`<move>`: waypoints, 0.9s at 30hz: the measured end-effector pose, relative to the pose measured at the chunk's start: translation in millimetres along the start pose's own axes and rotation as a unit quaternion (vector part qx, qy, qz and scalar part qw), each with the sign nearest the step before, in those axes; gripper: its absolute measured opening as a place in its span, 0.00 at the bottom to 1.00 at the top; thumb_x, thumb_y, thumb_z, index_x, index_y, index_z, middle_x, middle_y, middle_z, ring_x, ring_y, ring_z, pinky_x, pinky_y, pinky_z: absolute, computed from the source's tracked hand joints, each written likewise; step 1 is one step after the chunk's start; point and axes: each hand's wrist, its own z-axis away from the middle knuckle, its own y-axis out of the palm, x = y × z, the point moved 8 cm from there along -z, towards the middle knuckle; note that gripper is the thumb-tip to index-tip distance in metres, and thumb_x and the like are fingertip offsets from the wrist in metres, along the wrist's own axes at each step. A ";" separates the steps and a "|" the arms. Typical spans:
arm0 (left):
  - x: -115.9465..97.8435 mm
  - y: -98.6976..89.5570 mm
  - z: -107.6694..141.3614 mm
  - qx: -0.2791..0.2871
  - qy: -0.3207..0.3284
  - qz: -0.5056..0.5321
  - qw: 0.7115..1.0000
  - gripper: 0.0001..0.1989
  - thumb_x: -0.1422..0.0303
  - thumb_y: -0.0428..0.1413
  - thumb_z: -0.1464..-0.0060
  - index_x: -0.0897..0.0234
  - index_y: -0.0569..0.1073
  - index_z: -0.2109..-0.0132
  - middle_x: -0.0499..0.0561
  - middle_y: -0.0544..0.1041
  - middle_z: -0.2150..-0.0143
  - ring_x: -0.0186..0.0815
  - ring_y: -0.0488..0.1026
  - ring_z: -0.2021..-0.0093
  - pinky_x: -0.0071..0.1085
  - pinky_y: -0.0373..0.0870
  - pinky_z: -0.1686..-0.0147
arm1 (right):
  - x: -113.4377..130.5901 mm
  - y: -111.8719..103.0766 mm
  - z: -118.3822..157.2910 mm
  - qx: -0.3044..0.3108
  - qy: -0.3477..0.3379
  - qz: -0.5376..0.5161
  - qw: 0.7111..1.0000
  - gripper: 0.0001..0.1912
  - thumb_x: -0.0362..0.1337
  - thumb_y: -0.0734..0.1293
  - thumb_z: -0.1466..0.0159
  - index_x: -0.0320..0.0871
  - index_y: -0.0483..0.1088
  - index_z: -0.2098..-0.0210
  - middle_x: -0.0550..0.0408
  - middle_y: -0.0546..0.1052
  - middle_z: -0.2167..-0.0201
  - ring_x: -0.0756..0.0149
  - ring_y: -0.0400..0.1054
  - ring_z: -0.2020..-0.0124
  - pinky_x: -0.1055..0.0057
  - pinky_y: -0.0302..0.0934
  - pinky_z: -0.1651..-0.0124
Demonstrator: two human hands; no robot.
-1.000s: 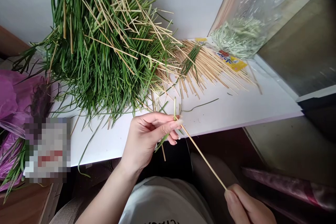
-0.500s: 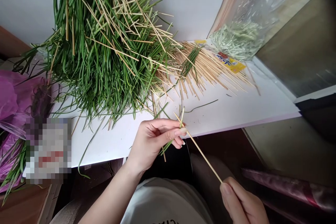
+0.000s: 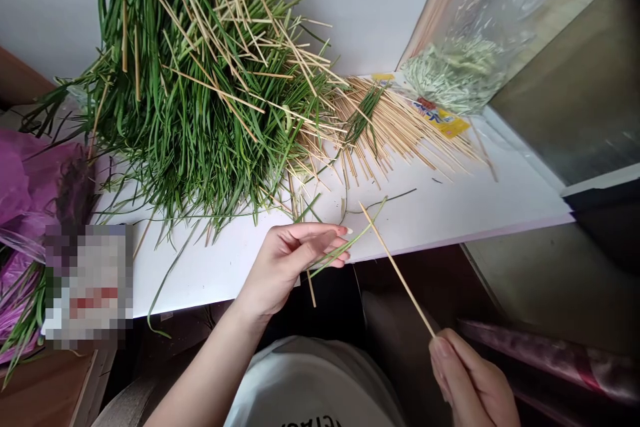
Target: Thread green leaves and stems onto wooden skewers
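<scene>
My left hand (image 3: 295,257) is raised over the table's front edge, its thumb and fingers around a thin green chive (image 3: 357,235). The chive slants up to the right out of those fingers. In my right hand (image 3: 470,377), lower right, is the blunt end of a bamboo skewer (image 3: 400,271), gripped between thumb and fingers. The skewer's tip points up and left and crosses the far end of the chive; whether it pierces it I cannot tell. Beyond my hands lies a big heap of chives (image 3: 200,127) with skewers scattered on top.
More skewers (image 3: 395,127) lie fanned out right of the heap, with a small chive bunch (image 3: 365,113) on them. A clear bag (image 3: 455,70) of pale green strips stands at the back right. At left are a purple bag (image 3: 35,180) and a blurred packet (image 3: 90,280). The white table (image 3: 510,193) ends near me.
The skewer tip has moved right, away from my left fingertips, as my right hand drew back slightly. The chive now stretches out from my left hand toward the skewer.
</scene>
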 end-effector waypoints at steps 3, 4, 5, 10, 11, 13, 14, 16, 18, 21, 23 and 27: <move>-10.0 -19.4 -13.9 -0.078 0.080 -0.211 0.971 0.12 0.59 0.63 0.43 0.64 0.84 0.62 0.53 0.84 0.68 0.38 0.80 0.66 0.30 0.74 0.62 | -16.9 -8.8 -7.6 -0.009 0.003 0.007 1.000 0.25 0.51 0.63 0.28 0.46 0.54 0.76 0.63 0.53 0.79 0.71 0.46 0.78 0.75 0.48 0.79; -18.5 -27.3 -17.6 -0.125 0.117 -0.316 0.933 0.15 0.57 0.62 0.43 0.64 0.83 0.68 0.52 0.82 0.72 0.37 0.79 0.69 0.30 0.71 0.65 | -22.2 -11.2 -10.6 -0.018 0.006 0.011 1.000 0.25 0.52 0.63 0.29 0.46 0.55 0.76 0.63 0.53 0.79 0.71 0.46 0.78 0.75 0.48 0.79; -28.3 -34.0 -20.2 -0.175 0.150 -0.422 0.877 0.19 0.55 0.62 0.43 0.64 0.81 0.74 0.52 0.79 0.76 0.37 0.77 0.72 0.30 0.67 0.68 | -26.7 -12.7 -13.7 -0.027 0.007 0.016 0.999 0.25 0.52 0.64 0.29 0.46 0.55 0.76 0.63 0.53 0.79 0.71 0.47 0.78 0.75 0.47 0.79; -57.9 -47.9 -32.2 -0.247 0.190 -0.675 0.669 0.14 0.57 0.58 0.38 0.59 0.82 0.66 0.50 0.79 0.74 0.38 0.74 0.73 0.30 0.54 0.73 | -36.3 -9.4 -27.3 -0.046 -0.003 0.033 0.998 0.25 0.55 0.63 0.30 0.46 0.57 0.75 0.64 0.53 0.78 0.71 0.46 0.77 0.74 0.46 0.78; -61.1 -50.4 -32.9 -0.240 0.190 -0.680 0.667 0.11 0.59 0.59 0.38 0.58 0.82 0.63 0.50 0.80 0.72 0.37 0.75 0.73 0.29 0.54 0.73 | -36.8 -8.1 -29.0 -0.046 -0.006 0.035 0.998 0.25 0.55 0.63 0.30 0.46 0.56 0.75 0.64 0.53 0.78 0.71 0.45 0.77 0.74 0.46 0.78; -67.5 -57.4 -30.2 -0.243 0.184 -0.681 0.665 0.12 0.58 0.59 0.39 0.59 0.81 0.66 0.49 0.79 0.74 0.36 0.73 0.74 0.29 0.53 0.73 | -38.3 -5.7 -31.6 -0.044 -0.007 0.039 0.998 0.25 0.55 0.63 0.29 0.46 0.56 0.75 0.64 0.52 0.78 0.71 0.45 0.77 0.73 0.45 0.78; -70.4 -61.8 -27.2 -0.252 0.179 -0.680 0.665 0.17 0.56 0.59 0.39 0.61 0.79 0.70 0.49 0.77 0.77 0.35 0.71 0.76 0.29 0.53 0.74 | -39.2 -4.7 -32.5 -0.043 -0.007 0.041 0.998 0.25 0.55 0.63 0.29 0.46 0.57 0.74 0.64 0.52 0.78 0.71 0.45 0.77 0.73 0.45 0.77; -74.8 -70.9 -18.7 -0.268 0.172 -0.665 0.676 0.23 0.53 0.55 0.37 0.63 0.75 0.75 0.48 0.73 0.81 0.33 0.68 0.78 0.28 0.54 0.74 | -40.1 -3.6 -33.8 -0.044 -0.010 0.040 0.998 0.25 0.56 0.62 0.29 0.46 0.57 0.74 0.64 0.52 0.78 0.71 0.46 0.77 0.73 0.45 0.77; -76.0 -79.2 -8.2 -0.267 0.174 -0.625 0.712 0.20 0.54 0.55 0.36 0.63 0.75 0.71 0.46 0.73 0.80 0.31 0.69 0.79 0.27 0.57 0.74 | -39.3 -3.7 -34.4 -0.053 -0.015 0.037 0.998 0.25 0.56 0.63 0.30 0.46 0.58 0.74 0.64 0.52 0.79 0.71 0.46 0.78 0.73 0.45 0.78; -74.9 -91.9 13.5 -0.273 0.173 -0.564 0.760 0.16 0.56 0.59 0.39 0.62 0.73 0.69 0.43 0.73 0.79 0.29 0.67 0.80 0.26 0.60 0.74 | -36.6 -3.5 -34.2 -0.062 -0.017 0.029 0.997 0.25 0.56 0.64 0.30 0.46 0.58 0.75 0.64 0.53 0.79 0.72 0.46 0.79 0.73 0.44 0.79; -71.8 -100.9 29.8 -0.289 0.160 -0.544 0.771 0.23 0.55 0.58 0.38 0.62 0.67 0.77 0.43 0.68 0.83 0.29 0.64 0.81 0.27 0.61 0.75 | -35.6 -2.8 -34.0 -0.059 -0.012 0.019 0.998 0.26 0.55 0.63 0.30 0.46 0.56 0.76 0.64 0.52 0.79 0.72 0.45 0.79 0.73 0.44 0.79; -58.8 -119.0 53.4 -0.309 0.145 -0.471 0.813 0.17 0.56 0.53 0.34 0.62 0.68 0.69 0.45 0.72 0.75 0.30 0.69 0.77 0.27 0.67 0.73 | -36.2 -6.1 -35.7 -0.051 -0.017 0.006 0.999 0.26 0.54 0.64 0.30 0.46 0.56 0.77 0.63 0.54 0.81 0.72 0.48 0.80 0.74 0.46 0.80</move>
